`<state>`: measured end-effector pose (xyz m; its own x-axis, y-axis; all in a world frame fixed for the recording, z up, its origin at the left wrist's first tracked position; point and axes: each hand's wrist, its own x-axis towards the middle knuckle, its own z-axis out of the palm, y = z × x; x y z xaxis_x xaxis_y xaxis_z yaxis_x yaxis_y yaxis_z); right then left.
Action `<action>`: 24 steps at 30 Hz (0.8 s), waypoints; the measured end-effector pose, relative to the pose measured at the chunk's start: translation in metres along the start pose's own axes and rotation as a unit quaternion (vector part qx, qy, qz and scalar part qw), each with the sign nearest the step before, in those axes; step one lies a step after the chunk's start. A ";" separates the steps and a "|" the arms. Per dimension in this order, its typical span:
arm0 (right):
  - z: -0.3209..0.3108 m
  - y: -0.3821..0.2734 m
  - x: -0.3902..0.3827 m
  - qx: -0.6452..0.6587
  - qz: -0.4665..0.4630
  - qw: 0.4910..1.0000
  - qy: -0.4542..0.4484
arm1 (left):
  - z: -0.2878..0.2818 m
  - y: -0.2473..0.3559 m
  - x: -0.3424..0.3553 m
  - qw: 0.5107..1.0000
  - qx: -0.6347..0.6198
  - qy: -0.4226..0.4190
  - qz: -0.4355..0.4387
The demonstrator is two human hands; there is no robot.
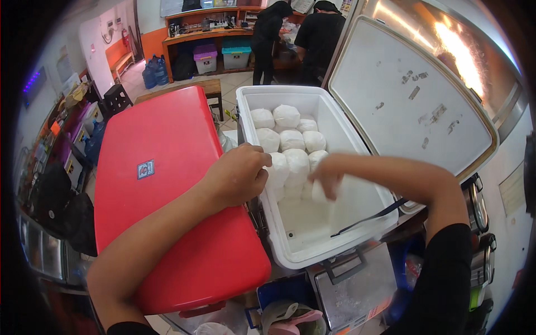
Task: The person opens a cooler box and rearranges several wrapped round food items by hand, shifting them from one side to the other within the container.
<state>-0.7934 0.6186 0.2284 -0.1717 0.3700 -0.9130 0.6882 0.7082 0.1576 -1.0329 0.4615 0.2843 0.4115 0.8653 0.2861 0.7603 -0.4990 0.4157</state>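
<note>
A white cooler box (340, 218) stands uncovered in front of me. Several round white bundles (292, 139), which look wrapped in thin plastic, fill its far and left parts. My left hand (240, 172) is curled closed at the box's left rim, close to the bundles; what its fingers hold, if anything, is hidden. Reaching in over the right side, my right hand (328, 176) points its fingers down at the nearest bundles. Motion blurs those fingers, so their grip is unclear. The near end of the box shows its bare floor.
A large red lid (173, 167) lies left of the cooler, under my left forearm. The cooler's white lid (413, 95) leans open at the right. A dark strap (371, 216) hangs over the near right rim. Two people in black (319, 42) stand at the far counter.
</note>
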 end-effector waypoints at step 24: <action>-0.084 0.101 0.057 0.081 0.077 0.848 0.518 | -0.002 0.004 0.003 1.000 0.002 -0.025 -0.014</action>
<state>-0.7927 0.7619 0.2242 -0.5402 0.8399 -0.0523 0.8323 0.5424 0.1142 -1.0295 0.4616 0.2886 0.4150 0.8799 0.2315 0.7733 -0.4752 0.4199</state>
